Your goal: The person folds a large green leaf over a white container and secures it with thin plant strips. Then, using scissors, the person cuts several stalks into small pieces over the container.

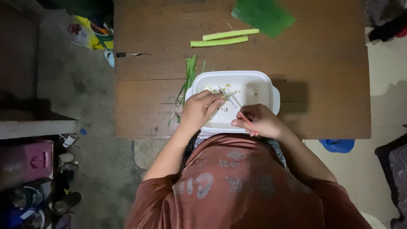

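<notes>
A white rectangular dish [258,85] sits on the wooden table [322,72] right in front of me, with a few small green cut pieces inside. My left hand [199,109] rests over the dish's left side, fingertips pinching a small green piece. My right hand [259,120] holds a thin knife [232,103] with an orange handle, its blade angled up-left toward my left fingertips. A bundle of thin green leaves [186,85] lies on the table just left of the dish.
Two pale green stalks [224,38] lie side by side farther back on the table, with a folded green leaf [263,15] behind them. Clutter and containers stand on the floor at the left; a blue object [337,145] lies below the table's right edge.
</notes>
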